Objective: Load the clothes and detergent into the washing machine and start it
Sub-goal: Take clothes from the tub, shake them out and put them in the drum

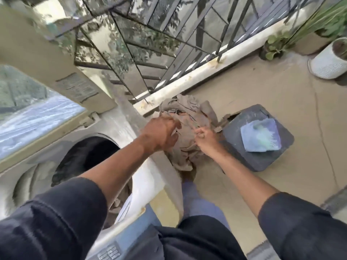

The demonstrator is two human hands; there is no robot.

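Gripping a crumpled tan cloth (pixel 187 128) with both hands, I hold it just right of the washing machine (pixel 120 128), above the floor. My left hand (pixel 159 134) has its fingers curled into the soft folds; my right hand (pixel 203 136) pinches a bunched edge. The machine's round drum (pixel 86 158) gapes dark, its lid (pixel 37 113) raised behind. Right of the machine, beside the cloth, stands a grey square bin (pixel 262 158) with a pale blue packet (pixel 261 136) on its flat top. Beyond the machine a black metal railing (pixel 169 44) fences the edge. Bare tan floor (pixel 281 102) spreads rightward toward a ribbed white pot (pixel 328 64).
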